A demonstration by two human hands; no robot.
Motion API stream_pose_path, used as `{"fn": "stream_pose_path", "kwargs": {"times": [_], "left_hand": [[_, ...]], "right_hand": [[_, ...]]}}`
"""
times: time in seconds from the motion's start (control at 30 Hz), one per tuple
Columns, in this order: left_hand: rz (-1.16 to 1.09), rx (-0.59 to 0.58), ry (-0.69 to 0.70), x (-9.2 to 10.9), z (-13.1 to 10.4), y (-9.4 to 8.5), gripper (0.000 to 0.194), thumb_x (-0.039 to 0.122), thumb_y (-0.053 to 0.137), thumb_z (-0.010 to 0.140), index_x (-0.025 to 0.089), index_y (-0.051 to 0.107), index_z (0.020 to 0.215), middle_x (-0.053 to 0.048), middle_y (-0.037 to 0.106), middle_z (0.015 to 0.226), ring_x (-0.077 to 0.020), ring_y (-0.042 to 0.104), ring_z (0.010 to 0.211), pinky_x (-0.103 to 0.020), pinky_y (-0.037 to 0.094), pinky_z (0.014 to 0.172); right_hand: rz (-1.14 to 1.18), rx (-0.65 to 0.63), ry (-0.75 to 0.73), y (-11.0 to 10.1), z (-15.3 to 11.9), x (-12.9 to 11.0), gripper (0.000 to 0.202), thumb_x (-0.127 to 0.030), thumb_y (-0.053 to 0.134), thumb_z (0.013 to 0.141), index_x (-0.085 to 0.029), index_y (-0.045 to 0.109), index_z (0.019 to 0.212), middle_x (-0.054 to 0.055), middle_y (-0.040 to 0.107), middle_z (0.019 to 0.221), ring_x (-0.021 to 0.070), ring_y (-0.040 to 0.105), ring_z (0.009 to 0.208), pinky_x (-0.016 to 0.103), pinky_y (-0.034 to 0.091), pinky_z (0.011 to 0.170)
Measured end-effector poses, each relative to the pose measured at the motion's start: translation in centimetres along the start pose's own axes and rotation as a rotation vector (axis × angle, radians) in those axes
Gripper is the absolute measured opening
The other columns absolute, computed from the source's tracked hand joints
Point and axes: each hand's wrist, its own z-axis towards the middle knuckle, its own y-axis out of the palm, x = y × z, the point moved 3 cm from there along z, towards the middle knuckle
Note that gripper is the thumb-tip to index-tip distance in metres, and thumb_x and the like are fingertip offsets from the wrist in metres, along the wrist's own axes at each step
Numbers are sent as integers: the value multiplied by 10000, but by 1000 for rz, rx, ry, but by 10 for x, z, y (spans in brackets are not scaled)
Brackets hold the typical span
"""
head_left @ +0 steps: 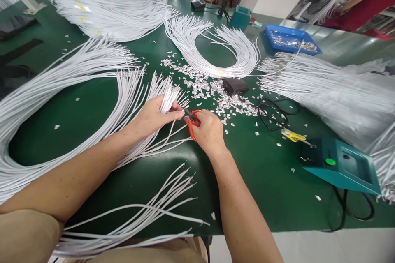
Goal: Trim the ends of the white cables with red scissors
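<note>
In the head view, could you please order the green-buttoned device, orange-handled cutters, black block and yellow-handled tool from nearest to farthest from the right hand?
1. Orange-handled cutters: held in the right hand.
2. Black block: beyond the hand, among silvery scraps.
3. Yellow-handled tool: to the hand's right.
4. Green-buttoned device: farther right, past the tool.

The green tabletop (284, 201) carries white wires (105, 8) at eleven o'clock, a blue tray (282, 31) at two, a teal machine (342, 168) at four, and silvery bits (200, 84) scattered near the center.
</note>
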Motion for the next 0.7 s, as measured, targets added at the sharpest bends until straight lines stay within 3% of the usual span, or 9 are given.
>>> {"fn": "stream_pose_path", "kwargs": {"times": [0.43, 0.57, 0.7], "left_hand": [[142, 66, 83, -2, 2, -1, 215, 337, 726, 723, 181, 596, 794, -23, 698, 813, -185, 655, 761, -334, 510, 795], [200, 95, 37, 0, 0, -2, 259, 351, 756, 690, 183, 604, 815, -20, 707, 841, -185, 640, 788, -314, 503, 789], [230, 71, 37, 3, -2, -1, 249, 363, 745, 702, 184, 621, 822, -20, 711, 862, -182, 637, 796, -309, 502, 786]], "right_hand": [[65, -38, 46, -2, -1, -1, 281, -394, 606, 842, -180, 624, 662, 37, 611, 740, 148, 515, 668, 281, 314, 592], [556, -44, 210, -9, 2, 2, 174, -354, 666, 760, -182, 693, 753, 5, 643, 731, 131, 536, 655, 266, 380, 622], [1104, -18, 343, -9, 2, -4, 231, -365, 711, 707, -185, 743, 848, -6, 677, 768, 127, 576, 707, 270, 436, 709]]}}
